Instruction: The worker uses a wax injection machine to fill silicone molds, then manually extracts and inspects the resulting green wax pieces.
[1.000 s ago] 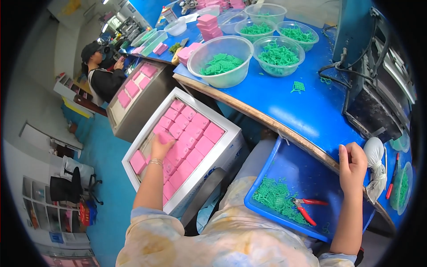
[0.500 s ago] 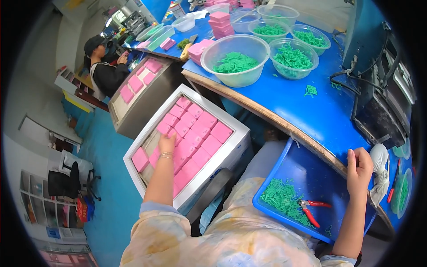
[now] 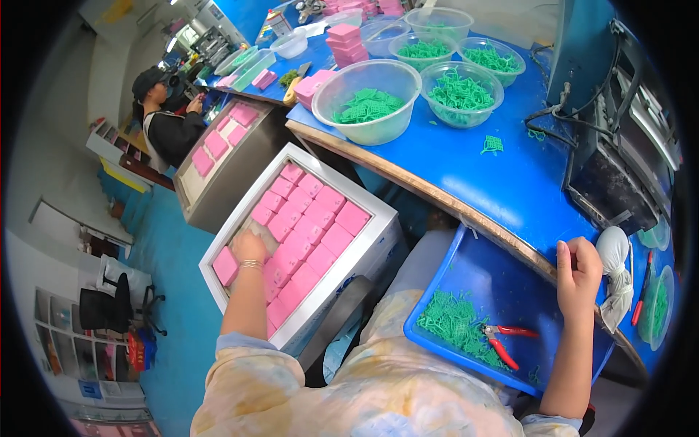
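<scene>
My left hand (image 3: 249,250) reaches down into a white-rimmed box (image 3: 378,226) on my left, over a bare strip beside the pink square blocks (image 3: 307,229). Its back hides the fingertips, so any grip there is hidden. One separate pink block (image 3: 226,266) lies to the left of that hand; the rest stand in close rows to its right. At the table's front edge, my right hand (image 3: 580,273) is closed, thumb up and fingers curled. What lies inside those fingers, if anything, is hidden.
Below the blue table (image 3: 444,171), a blue tray (image 3: 502,266) holds green mesh scraps (image 3: 449,315) and red-handled cutters (image 3: 502,342). Clear bowls (image 3: 378,131) of green pieces stand on the table. A black machine (image 3: 619,175) with cables is at right. A person (image 3: 171,120) works far left.
My left hand has drawn back toward me and to the left, away from the block rows onto the bare strip. The view has shifted slightly; my right hand keeps its curled pose.
</scene>
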The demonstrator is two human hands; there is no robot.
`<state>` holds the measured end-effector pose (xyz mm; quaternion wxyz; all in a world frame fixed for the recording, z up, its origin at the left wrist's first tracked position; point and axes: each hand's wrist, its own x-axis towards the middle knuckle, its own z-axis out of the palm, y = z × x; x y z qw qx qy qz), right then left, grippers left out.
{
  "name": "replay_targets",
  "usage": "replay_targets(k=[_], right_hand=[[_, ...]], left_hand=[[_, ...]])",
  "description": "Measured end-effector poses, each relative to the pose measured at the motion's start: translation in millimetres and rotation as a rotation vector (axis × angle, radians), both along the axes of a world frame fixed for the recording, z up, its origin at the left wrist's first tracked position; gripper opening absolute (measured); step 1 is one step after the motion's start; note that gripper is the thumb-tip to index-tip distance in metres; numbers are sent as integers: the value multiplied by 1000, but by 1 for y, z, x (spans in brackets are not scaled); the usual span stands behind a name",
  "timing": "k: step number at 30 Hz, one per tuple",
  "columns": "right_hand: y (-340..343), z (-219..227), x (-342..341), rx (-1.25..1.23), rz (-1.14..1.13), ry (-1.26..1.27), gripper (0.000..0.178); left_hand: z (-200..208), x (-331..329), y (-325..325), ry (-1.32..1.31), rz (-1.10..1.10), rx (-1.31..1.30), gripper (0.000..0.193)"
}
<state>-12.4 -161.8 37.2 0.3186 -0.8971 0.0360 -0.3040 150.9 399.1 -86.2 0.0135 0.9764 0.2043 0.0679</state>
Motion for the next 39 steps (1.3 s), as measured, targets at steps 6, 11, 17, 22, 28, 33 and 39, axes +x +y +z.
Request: replay_targets(k=[6,11,17,22,28,33,39], right_hand=[[1,3,0,-26,20,-19,21],[2,3,-2,-20,14,-30,22],[24,5,-29,642,224,158,14],[66,-1,-39,1005,747,434,36],[73,-29,-44,1211,753,503,48],[59,-31,-51,870,590,287,54],[46,-10,-53,251,473,370,26]], left_hand=[[5,-19,33,245,42,-97,53],[56,-33,5,279,-201,-18,57],[100,-47,-113,-16,-548,-651,48],[134,-102,-243,41,-943,-1248,53],[143,-133,-342,-168,-1619,-722,62],[128,-128,-359,340,-1630,-1162,67],[129,-136,-360,585,-1168,-1661,47]])
